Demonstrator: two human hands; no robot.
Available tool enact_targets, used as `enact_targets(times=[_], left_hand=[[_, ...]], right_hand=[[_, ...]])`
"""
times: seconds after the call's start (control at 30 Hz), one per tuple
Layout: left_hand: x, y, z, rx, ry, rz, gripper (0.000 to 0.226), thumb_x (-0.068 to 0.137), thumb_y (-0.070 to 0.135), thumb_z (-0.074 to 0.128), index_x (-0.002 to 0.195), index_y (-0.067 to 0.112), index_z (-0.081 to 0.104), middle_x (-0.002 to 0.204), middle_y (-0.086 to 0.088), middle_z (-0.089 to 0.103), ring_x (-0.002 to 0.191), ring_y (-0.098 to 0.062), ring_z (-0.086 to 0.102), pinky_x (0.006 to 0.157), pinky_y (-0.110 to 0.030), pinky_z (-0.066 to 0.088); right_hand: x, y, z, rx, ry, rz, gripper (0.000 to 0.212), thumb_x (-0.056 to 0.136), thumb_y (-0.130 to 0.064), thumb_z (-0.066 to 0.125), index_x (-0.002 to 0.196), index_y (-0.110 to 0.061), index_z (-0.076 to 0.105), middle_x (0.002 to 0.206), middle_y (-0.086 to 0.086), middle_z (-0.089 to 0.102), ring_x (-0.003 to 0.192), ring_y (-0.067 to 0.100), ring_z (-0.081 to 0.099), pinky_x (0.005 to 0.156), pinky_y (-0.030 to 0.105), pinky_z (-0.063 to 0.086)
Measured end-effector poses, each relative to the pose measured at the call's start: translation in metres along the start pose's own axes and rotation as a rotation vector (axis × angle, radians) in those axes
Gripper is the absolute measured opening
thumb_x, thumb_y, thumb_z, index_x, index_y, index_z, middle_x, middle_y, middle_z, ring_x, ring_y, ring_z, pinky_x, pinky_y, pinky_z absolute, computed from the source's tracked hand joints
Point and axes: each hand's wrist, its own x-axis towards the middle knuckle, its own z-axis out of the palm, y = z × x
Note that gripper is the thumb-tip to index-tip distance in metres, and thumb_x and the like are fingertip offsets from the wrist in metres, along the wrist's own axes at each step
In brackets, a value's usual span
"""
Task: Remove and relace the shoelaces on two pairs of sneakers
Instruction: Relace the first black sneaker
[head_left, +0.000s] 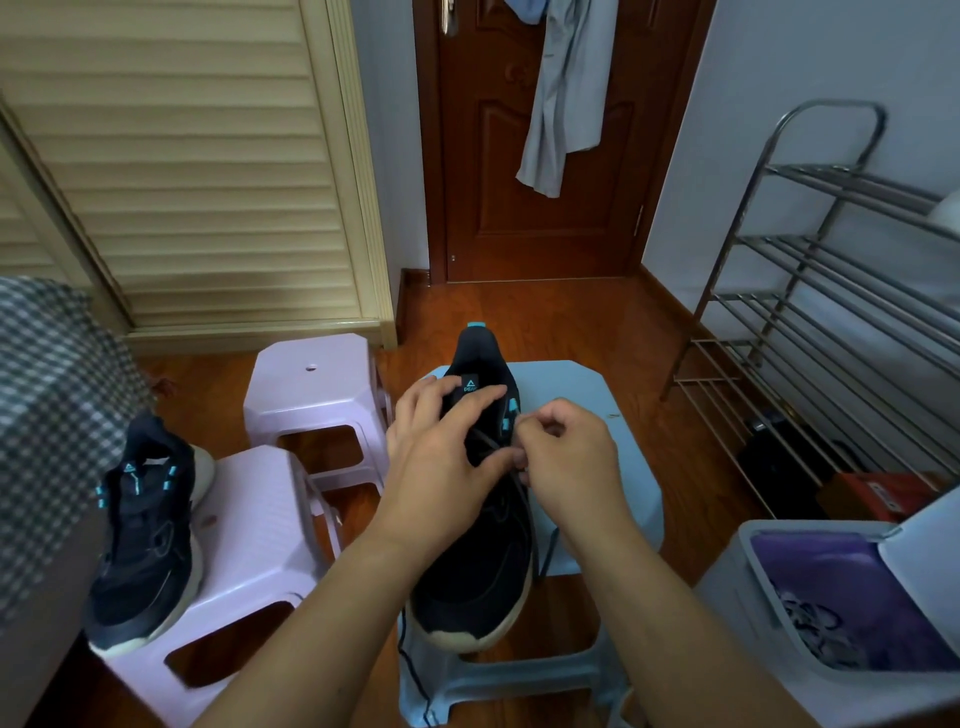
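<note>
Two bare forearms reach forward from the bottom edge, and the hands meet over a dark sneaker (475, 561). The right hand (569, 462) is curled, and its thumb and fingers pinch the dark lace (488, 441) at the right side of the shoe, just beside the turquoise eyelet loops. The left hand (441, 447) lies across the upper part of the shoe; its fingers are spread over the tongue, close to the small logo tag, and its thumb presses on the lace area near the right hand, so it steadies the shoe rather than clenching it. If this thumb also pinches the lace, I cannot tell. The sneaker stands on a light blue stool (602, 415), with the toe toward the camera and the heel toward the door (550, 171). One end of the lace hangs down from the front of the shoe, over the edge of the stool. To the left, a second dark sneaker (143, 535) rests on a pale pink stool (254, 525), and another pink stool (317, 387) stands behind it. A checked cloth (47, 405) fills the left edge. At the right there is a metal shoe rack (831, 291) against the wall and, nearer, a grey bin (779, 613) with a purple liner. A grey garment (566, 88) hangs on the brown door.
</note>
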Motion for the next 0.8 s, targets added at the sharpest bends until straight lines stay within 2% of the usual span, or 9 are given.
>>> enact_targets(times=[0.1, 0.2, 0.33, 0.4, 0.47, 0.53, 0.6, 0.7, 0.8], left_hand=[[-0.001, 0.001, 0.0, -0.01, 0.011, -0.004, 0.062, 0.079, 0.055, 0.067, 0.139, 0.043, 0.055, 0.143, 0.002, 0.042, 0.142, -0.022, 0.027, 0.117, -0.046, 0.029], [0.0, 0.002, 0.001, -0.011, 0.017, -0.02, 0.062, 0.079, 0.057, 0.061, 0.139, 0.042, 0.056, 0.143, 0.003, 0.043, 0.142, -0.021, 0.028, 0.116, -0.046, 0.03], [0.0, -0.002, 0.0, -0.01, 0.012, -0.029, 0.062, 0.079, 0.059, 0.058, 0.139, 0.041, 0.057, 0.142, 0.006, 0.045, 0.142, -0.018, 0.028, 0.117, -0.046, 0.031], [0.0, -0.004, 0.0, -0.029, 0.016, -0.029, 0.062, 0.079, 0.059, 0.059, 0.138, 0.04, 0.058, 0.142, 0.007, 0.046, 0.142, -0.017, 0.028, 0.117, -0.046, 0.03], [0.001, -0.004, 0.0, -0.045, 0.021, -0.022, 0.059, 0.08, 0.055, 0.064, 0.136, 0.039, 0.059, 0.141, 0.008, 0.047, 0.142, -0.016, 0.029, 0.118, -0.045, 0.029], [0.003, -0.004, 0.001, -0.064, 0.025, -0.017, 0.055, 0.081, 0.045, 0.072, 0.134, 0.038, 0.059, 0.139, 0.009, 0.049, 0.141, -0.015, 0.03, 0.118, -0.045, 0.028], [0.003, -0.004, 0.001, -0.066, 0.023, -0.025, 0.054, 0.081, 0.043, 0.072, 0.133, 0.039, 0.058, 0.136, 0.01, 0.049, 0.141, -0.015, 0.03, 0.117, -0.044, 0.028], [0.002, -0.002, 0.0, -0.039, 0.006, -0.042, 0.056, 0.08, 0.052, 0.062, 0.134, 0.04, 0.057, 0.137, 0.01, 0.046, 0.142, -0.014, 0.027, 0.116, -0.039, 0.026], [0.002, 0.003, -0.002, -0.019, 0.007, -0.06, 0.051, 0.086, 0.059, 0.058, 0.133, 0.04, 0.06, 0.14, 0.009, 0.044, 0.142, -0.014, 0.025, 0.116, -0.039, 0.025]], right_hand=[[-0.002, -0.003, 0.005, -0.039, 0.054, 0.008, 0.02, 0.095, -0.026, 0.062, 0.077, -0.018, 0.066, 0.073, 0.0, 0.066, 0.072, 0.017, 0.065, 0.066, 0.039, 0.057], [-0.003, -0.009, 0.01, -0.059, 0.079, 0.005, 0.02, 0.097, -0.027, 0.061, 0.08, -0.019, 0.065, 0.075, -0.002, 0.066, 0.071, 0.012, 0.062, 0.058, 0.026, 0.046], [0.002, -0.01, 0.014, -0.156, 0.088, -0.091, 0.02, 0.097, -0.031, 0.062, 0.082, -0.018, 0.065, 0.074, -0.004, 0.066, 0.075, 0.015, 0.063, 0.07, 0.036, 0.053], [0.007, -0.011, 0.013, -0.158, 0.071, -0.129, 0.012, 0.096, -0.032, 0.064, 0.098, -0.02, 0.066, 0.077, -0.004, 0.068, 0.079, 0.016, 0.066, 0.076, 0.036, 0.054], [0.013, -0.012, 0.012, -0.186, 0.04, -0.164, 0.015, 0.095, -0.031, 0.064, 0.107, -0.021, 0.066, 0.078, -0.004, 0.069, 0.082, 0.017, 0.066, 0.077, 0.035, 0.054], [0.016, -0.016, 0.013, -0.297, 0.044, -0.251, 0.008, 0.095, -0.028, 0.064, 0.095, -0.021, 0.069, 0.08, -0.007, 0.066, 0.082, 0.015, 0.063, 0.073, 0.033, 0.052], [0.016, -0.016, 0.017, -0.333, 0.093, -0.32, 0.01, 0.092, -0.023, 0.066, 0.083, -0.022, 0.07, 0.08, -0.009, 0.064, 0.08, 0.011, 0.06, 0.068, 0.03, 0.048], [0.018, -0.02, 0.019, -0.213, 0.145, -0.323, 0.014, 0.089, -0.018, 0.068, 0.077, -0.026, 0.068, 0.081, -0.009, 0.064, 0.079, 0.009, 0.06, 0.067, 0.024, 0.044], [0.015, -0.043, 0.006, 0.059, 0.129, -0.412, 0.014, 0.093, -0.016, 0.067, 0.087, -0.028, 0.07, 0.089, -0.007, 0.066, 0.082, 0.007, 0.062, 0.07, 0.016, 0.045]])
